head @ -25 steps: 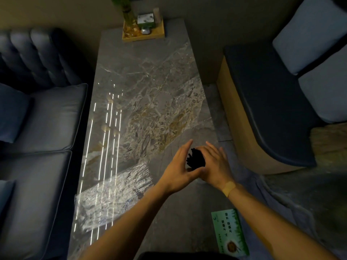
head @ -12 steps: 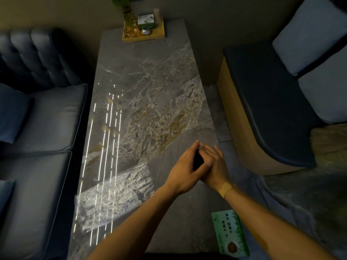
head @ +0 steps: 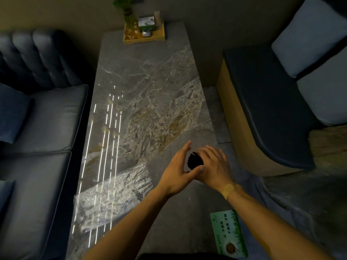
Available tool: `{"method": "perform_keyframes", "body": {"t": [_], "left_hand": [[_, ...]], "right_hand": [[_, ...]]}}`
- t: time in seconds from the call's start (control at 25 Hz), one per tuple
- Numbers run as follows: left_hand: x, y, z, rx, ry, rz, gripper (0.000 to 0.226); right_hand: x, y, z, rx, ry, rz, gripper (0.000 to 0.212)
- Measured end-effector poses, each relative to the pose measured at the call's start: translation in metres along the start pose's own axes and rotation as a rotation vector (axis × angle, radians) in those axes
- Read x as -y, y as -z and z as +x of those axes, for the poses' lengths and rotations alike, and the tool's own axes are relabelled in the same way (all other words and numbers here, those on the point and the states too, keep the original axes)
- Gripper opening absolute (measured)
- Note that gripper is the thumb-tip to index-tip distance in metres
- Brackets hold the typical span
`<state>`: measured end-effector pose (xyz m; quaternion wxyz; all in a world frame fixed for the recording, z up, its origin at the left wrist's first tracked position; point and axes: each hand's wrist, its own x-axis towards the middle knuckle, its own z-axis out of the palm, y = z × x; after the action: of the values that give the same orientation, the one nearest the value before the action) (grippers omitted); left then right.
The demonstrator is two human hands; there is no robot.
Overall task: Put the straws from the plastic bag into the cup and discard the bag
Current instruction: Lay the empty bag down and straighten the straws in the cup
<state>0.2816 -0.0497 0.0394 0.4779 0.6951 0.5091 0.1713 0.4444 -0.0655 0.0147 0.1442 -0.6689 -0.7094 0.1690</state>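
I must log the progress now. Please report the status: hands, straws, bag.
Left hand and right hand cupped around the black straws. Cup hidden. Plastic bag lies flat on the table, not discarded. Nothing in the way.

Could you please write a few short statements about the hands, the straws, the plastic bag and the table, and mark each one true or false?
1. Both hands, the left hand and the right hand, are gathered around a dark bundle of straws. True.
2. The plastic bag is held in the left hand. False: it lies flat on the marble table, to the left of the hands.
3. A wooden tray sits at the far end of the table. True.
4. The green card lies at the far end beside the tray. False: it is near the table's near right corner.
5. The right wrist carries an adhesive bandage. True.
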Motion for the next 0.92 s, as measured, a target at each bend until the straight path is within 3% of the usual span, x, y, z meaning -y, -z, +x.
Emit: {"method": "perform_keyframes", "body": {"t": [0.12, 0.28, 0.4, 0.6, 0.76, 0.92], "left_hand": [[0.014, 0.003, -0.012, -0.032, 0.007, 0.007, 0.085], [0.016, -0.002, -0.018, -0.045, -0.084, 0.219, 0.093], [0.008, -0.010, -0.013, -0.076, -0.162, 0.375, 0.095], [0.001, -0.018, -0.006, -0.048, -0.207, 0.522, 0.081], [0.001, -0.017, -0.005, -0.036, -0.196, 0.551, 0.078], [0.006, -0.012, -0.015, -0.106, -0.144, 0.359, 0.091]], "right_hand": [[-0.007, 0.002, -0.008, 0.003, -0.014, 0.019, 0.083], [-0.010, 0.000, -0.011, 0.091, -0.063, -0.006, 0.098], [-0.007, -0.003, -0.008, 0.113, -0.080, 0.002, 0.098], [-0.005, -0.004, -0.006, 0.157, -0.074, -0.066, 0.089], [-0.001, -0.004, -0.007, 0.162, -0.093, -0.101, 0.086], [-0.001, 0.003, -0.014, 0.154, -0.136, -0.052, 0.109]]}}
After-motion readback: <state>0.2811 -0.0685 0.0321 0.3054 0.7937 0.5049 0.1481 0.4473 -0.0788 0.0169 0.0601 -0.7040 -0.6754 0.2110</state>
